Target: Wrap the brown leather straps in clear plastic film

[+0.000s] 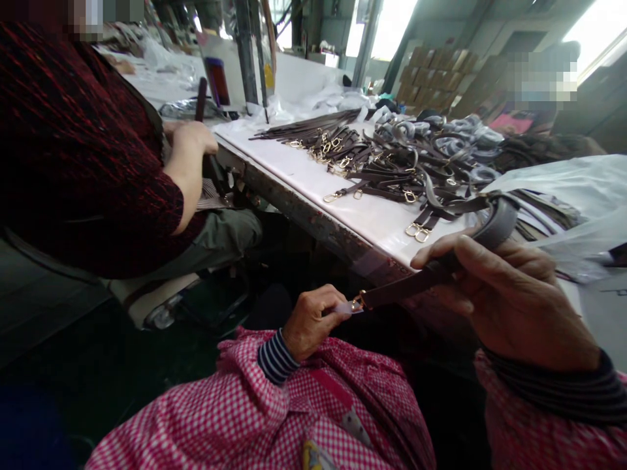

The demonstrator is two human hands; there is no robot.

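Observation:
A dark brown leather strap (406,285) stretches between my hands, in front of the table edge. My left hand (316,320) pinches its gold-coloured metal end, where a small pale piece of plastic or paper shows at the fingertips. My right hand (514,294) is closed around the strap farther along, and the strap loops up over the fingers. Just beyond my hands, a pile of similar dark straps (386,186) with gold buckles lies on the white table. Two gold buckles (418,232) rest close to the table's front edge.
To my left sits a co-worker in a dark red top (88,150), holding a dark strap upright. Clear plastic sheeting (578,202) covers the table's right side. A dark bottle (217,81) stands farther back. Stacked cardboard boxes (434,75) and another person are in the background.

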